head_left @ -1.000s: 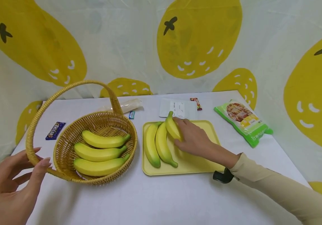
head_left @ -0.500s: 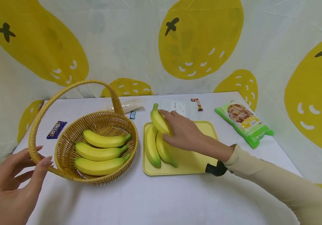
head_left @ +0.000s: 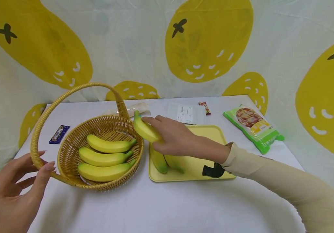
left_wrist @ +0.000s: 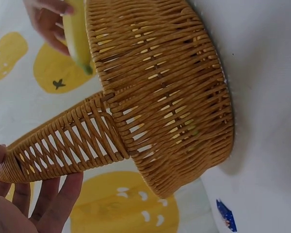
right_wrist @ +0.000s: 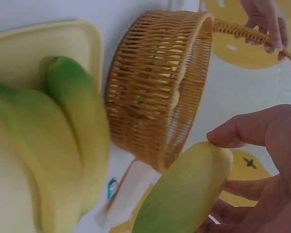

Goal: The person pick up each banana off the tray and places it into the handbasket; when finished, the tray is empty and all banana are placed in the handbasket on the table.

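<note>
My right hand (head_left: pixel 174 137) pinches a banana (head_left: pixel 144 129) between thumb and fingers, held up at the basket's right rim in the head view. The right wrist view shows this banana (right_wrist: pixel 186 187) in front of the wicker basket (right_wrist: pixel 150 82). With thumb and fingers, my left hand (head_left: pixel 18 191) holds the arched handle (head_left: pixel 42 118) of the basket (head_left: pixel 64 174) on its left side. Inside the basket three bananas (head_left: pixel 104 159) lie side by side. Two more bananas (right_wrist: pixel 89 141) rest on the yellow tray (head_left: pixel 204 139), partly hidden by my right hand in the head view.
Behind the basket lie a clear plastic packet (head_left: pixel 134 108) and a white labelled pouch (head_left: pixel 184 113) with a small red wrapper (head_left: pixel 204 108). A green food bag (head_left: pixel 252 127) is at the right, a blue snack wrapper (head_left: pixel 59 134) at the left. A fruit-printed cloth (head_left: pixel 134 42) hangs behind.
My right hand has lifted a banana off the tray and carried it left to the basket's rim. The left hand stays on the handle.
</note>
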`<control>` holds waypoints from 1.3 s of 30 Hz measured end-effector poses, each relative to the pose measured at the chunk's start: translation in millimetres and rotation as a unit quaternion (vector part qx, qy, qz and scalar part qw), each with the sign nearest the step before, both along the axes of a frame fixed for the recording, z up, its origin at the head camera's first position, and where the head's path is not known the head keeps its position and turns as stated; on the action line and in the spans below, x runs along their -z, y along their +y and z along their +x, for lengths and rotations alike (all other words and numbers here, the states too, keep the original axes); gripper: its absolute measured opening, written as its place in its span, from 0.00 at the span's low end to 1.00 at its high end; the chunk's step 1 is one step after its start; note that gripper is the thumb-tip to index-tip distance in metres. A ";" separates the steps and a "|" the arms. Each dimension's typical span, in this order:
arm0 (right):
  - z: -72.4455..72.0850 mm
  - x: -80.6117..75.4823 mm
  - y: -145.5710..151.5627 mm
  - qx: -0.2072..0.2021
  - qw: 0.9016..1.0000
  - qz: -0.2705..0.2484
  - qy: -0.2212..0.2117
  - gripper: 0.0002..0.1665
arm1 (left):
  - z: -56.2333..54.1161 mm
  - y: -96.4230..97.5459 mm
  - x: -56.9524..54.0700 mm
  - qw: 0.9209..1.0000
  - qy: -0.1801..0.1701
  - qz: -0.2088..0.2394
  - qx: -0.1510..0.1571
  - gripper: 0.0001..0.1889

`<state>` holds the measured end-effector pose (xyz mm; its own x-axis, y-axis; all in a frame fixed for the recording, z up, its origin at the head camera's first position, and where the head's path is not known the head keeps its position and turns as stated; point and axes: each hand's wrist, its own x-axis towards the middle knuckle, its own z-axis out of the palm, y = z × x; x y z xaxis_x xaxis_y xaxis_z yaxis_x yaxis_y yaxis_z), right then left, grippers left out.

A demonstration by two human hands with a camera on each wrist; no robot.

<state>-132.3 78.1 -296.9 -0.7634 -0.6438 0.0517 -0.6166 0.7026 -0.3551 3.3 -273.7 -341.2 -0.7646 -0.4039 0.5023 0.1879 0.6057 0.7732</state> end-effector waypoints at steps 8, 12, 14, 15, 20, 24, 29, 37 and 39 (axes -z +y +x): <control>5.1 -12.9 -27.8 -0.034 0.999 0.012 0.007 0.50 | 0.8 0.5 0.4 1.000 0.014 0.001 0.009 0.23; 5.4 -15.4 -41.5 -0.053 0.999 0.012 0.004 0.48 | 0.8 0.8 -0.3 1.000 0.013 -0.001 0.007 0.23; 5.2 -15.2 -48.8 -0.064 0.998 0.006 -0.001 0.47 | 1.0 0.6 -0.1 1.000 0.012 0.000 0.008 0.24; 5.0 -14.6 -52.8 -0.069 0.998 0.004 -0.004 0.47 | 1.1 0.9 0.0 1.000 0.011 0.001 0.008 0.24; 4.4 -7.5 -73.1 -0.090 0.996 0.021 -0.013 0.47 | 2.3 2.6 -0.6 1.000 0.016 0.002 0.010 0.23; 5.2 -1.9 -86.4 -0.096 0.994 0.051 -0.009 0.49 | 2.2 2.4 -4.0 1.000 0.011 0.002 0.016 0.24; 4.6 5.3 -100.1 -0.122 0.990 0.077 0.004 0.48 | 1.9 0.5 -4.2 0.999 0.010 0.019 0.025 0.25; 6.4 15.8 -119.3 -0.132 0.986 0.107 0.001 0.47 | 0.5 -0.7 0.0 0.999 0.014 0.027 0.015 0.25; 7.7 18.3 -123.4 -0.137 0.984 0.116 -0.005 0.46 | 0.2 -0.6 0.7 0.999 0.013 0.027 0.012 0.25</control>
<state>-124.6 -45.4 -315.2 -0.5590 -0.8192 -0.1283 -0.7914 0.5733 -0.2120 3.5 -274.3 -341.9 -0.7608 -0.4136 0.5001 0.2222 0.5580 0.7995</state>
